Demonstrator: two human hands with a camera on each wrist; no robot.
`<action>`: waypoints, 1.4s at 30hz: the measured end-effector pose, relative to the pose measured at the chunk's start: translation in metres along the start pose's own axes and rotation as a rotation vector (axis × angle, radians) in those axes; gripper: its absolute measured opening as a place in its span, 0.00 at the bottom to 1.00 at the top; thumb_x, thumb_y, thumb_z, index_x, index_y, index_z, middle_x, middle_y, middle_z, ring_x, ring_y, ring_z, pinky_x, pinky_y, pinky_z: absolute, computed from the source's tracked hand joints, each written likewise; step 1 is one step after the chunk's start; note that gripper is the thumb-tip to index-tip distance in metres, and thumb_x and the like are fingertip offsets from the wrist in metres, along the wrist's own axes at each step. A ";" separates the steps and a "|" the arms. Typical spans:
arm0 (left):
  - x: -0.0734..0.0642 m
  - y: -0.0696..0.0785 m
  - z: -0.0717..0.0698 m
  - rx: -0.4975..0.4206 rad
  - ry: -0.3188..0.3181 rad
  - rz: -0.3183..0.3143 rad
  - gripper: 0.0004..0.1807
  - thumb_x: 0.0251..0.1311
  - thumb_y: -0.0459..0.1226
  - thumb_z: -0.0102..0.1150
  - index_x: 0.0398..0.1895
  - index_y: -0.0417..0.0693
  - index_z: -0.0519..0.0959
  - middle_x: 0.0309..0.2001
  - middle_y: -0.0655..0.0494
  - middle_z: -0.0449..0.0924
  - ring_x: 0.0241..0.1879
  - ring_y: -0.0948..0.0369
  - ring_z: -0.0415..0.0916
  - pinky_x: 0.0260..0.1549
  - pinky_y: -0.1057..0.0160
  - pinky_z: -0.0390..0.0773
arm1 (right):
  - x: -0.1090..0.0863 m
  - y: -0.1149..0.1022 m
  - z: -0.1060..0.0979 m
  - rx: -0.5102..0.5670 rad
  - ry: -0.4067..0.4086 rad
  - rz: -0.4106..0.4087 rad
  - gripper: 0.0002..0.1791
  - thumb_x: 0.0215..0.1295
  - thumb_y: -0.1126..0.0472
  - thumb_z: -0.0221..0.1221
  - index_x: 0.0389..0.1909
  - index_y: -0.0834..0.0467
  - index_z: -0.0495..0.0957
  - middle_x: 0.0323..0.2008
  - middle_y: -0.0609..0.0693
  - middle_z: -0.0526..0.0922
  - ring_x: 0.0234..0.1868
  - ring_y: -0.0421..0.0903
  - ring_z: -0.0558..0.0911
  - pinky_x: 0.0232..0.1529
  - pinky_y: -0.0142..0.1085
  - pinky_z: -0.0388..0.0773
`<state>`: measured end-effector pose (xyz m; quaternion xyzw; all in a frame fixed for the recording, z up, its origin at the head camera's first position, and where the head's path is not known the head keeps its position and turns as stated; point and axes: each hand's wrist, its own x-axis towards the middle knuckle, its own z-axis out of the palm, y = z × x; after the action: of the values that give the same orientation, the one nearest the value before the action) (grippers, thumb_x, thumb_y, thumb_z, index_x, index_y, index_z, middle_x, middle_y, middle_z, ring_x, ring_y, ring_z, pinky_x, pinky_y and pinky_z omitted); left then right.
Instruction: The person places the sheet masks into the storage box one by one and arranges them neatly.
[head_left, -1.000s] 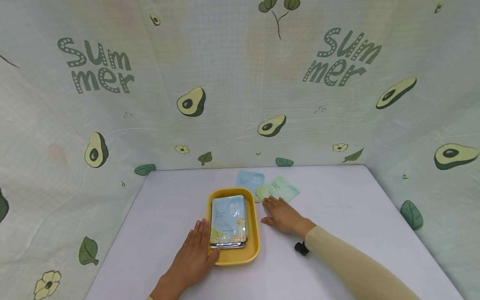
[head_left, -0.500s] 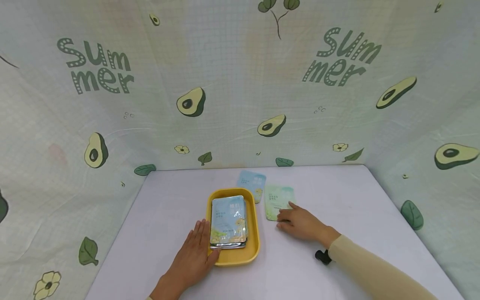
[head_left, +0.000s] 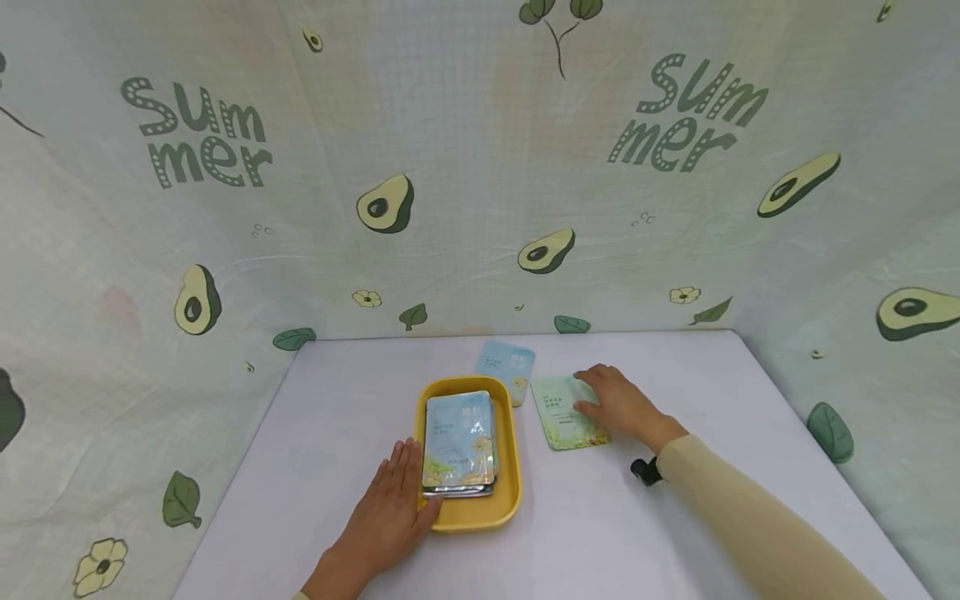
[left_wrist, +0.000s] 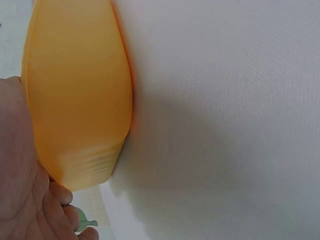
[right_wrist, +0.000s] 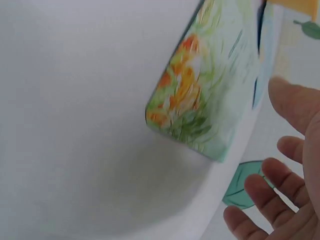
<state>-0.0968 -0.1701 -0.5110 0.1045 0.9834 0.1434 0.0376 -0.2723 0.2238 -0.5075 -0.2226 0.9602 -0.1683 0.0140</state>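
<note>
My left hand (head_left: 386, 508) lies flat with straight fingers along the left rim of a yellow tray (head_left: 512, 479). In the left wrist view, the palm leans against the wall of the tray (left_wrist: 80, 100). Inside sits a stack of flat foil sachets with a blue sachet (head_left: 453, 437) on top. Right of the tray, a green sachet (head_left: 558, 408) lies slightly turned on the table. Over its right edge hovers my right hand (head_left: 626, 408), with thumb and fingers apart. The right wrist view shows loosely spread fingers beyond the flower-printed green sachet (right_wrist: 215, 90), pinching nothing.
Another blue sachet (head_left: 504, 362) lies behind the tray, close to its back right corner. A black wrist camera (head_left: 645, 472) hangs under the right sleeve. Printed cloth (head_left: 465, 275) walls in the white table (head_left: 345, 400) at the back and sides.
The green sachet has come off the blue one, moved toward the front and turned straighter. My right hand moved right with it, then slid back along its right edge. The left hand stayed put.
</note>
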 end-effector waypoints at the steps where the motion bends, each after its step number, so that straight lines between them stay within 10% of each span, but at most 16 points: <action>1: 0.000 0.000 0.000 -0.004 -0.003 -0.001 0.47 0.80 0.57 0.47 0.84 0.34 0.48 0.84 0.37 0.49 0.85 0.44 0.44 0.80 0.40 0.55 | 0.004 0.002 0.000 -0.017 -0.006 0.002 0.36 0.72 0.48 0.67 0.73 0.62 0.72 0.67 0.64 0.76 0.69 0.64 0.73 0.71 0.61 0.71; 21: -0.002 0.002 0.008 -0.002 -0.003 0.005 0.47 0.79 0.59 0.46 0.85 0.34 0.48 0.84 0.37 0.49 0.85 0.44 0.45 0.80 0.39 0.56 | 0.035 0.019 0.011 -0.169 -0.140 0.087 0.57 0.52 0.22 0.70 0.74 0.56 0.72 0.71 0.64 0.68 0.70 0.68 0.67 0.67 0.66 0.67; 42: 0.001 0.000 0.001 0.006 -0.004 -0.001 0.47 0.80 0.58 0.47 0.84 0.34 0.48 0.84 0.37 0.50 0.85 0.43 0.45 0.80 0.38 0.56 | 0.015 0.013 0.016 -0.219 0.333 0.033 0.51 0.48 0.37 0.81 0.59 0.66 0.69 0.65 0.70 0.67 0.57 0.71 0.74 0.56 0.61 0.77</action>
<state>-0.0977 -0.1702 -0.5119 0.1042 0.9839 0.1401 0.0391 -0.2898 0.2228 -0.5261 -0.1762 0.9653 -0.0972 -0.1663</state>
